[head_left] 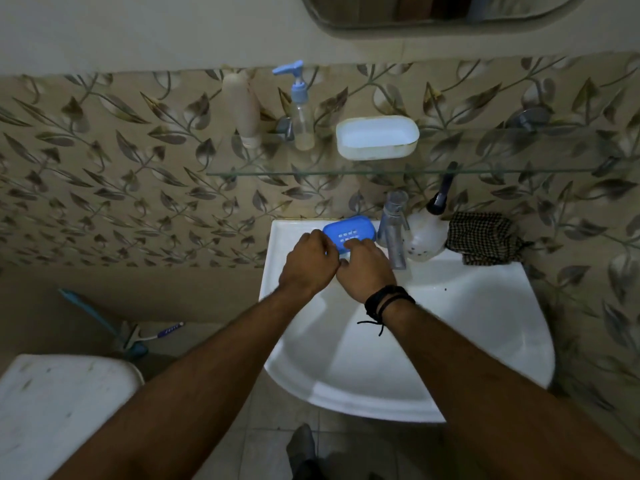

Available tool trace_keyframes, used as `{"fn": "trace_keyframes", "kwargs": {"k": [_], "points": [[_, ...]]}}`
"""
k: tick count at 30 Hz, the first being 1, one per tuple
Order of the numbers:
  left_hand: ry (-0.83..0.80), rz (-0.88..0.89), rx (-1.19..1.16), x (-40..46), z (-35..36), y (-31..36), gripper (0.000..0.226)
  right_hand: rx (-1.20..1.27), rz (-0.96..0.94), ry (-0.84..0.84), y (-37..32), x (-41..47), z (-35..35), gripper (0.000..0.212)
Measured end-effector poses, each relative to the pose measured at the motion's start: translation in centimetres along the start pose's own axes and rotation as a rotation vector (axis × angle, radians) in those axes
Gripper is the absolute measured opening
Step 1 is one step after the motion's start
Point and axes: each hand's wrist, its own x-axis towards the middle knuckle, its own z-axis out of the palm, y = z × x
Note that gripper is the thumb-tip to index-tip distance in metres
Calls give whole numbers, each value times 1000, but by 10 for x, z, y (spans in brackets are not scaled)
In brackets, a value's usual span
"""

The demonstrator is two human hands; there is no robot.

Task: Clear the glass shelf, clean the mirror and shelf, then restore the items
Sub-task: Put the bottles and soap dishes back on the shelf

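A blue perforated soap tray (349,233) lies on the back rim of the white sink (485,306). Both hands are on its near edge: my left hand (308,263) curls around its left side, my right hand (365,268) rests fingers on its right side. The glass shelf (485,157) above holds a white bottle (242,109), a clear pump bottle (301,112) with a blue pump, and a white soap dish (377,136). The mirror's (433,12) lower edge shows at the top.
A tap (393,230), a white spray bottle (427,230) with a dark trigger and a checked cloth (483,237) sit along the sink's back rim. A toilet tank (59,410) is at lower left, with a brush and wiper (138,337) on the floor beside it.
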Motion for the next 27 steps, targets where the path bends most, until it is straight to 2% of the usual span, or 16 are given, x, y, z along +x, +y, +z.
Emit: {"fn": "trace_keyframes", "kwargs": {"k": [3, 6, 9, 14, 23, 27], "points": [[-77, -65, -4, 16, 13, -15, 23, -3, 75, -53, 9, 17, 18, 56], [-117, -106, 3, 37, 24, -22, 36, -15, 139, -74, 17, 41, 25, 75], [-138, -147, -26, 55, 34, -25, 45, -21, 190, -50, 21, 63, 29, 84], [-162, -192, -69, 78, 46, -31, 50, -10, 195, 10, 23, 86, 36, 82], [-159, -173, -58, 89, 48, -38, 39, -84, 220, 36, 24, 95, 42, 71], [-148, -209, -75, 79, 44, -45, 37, -135, 209, 34, 21, 89, 41, 58]]}}
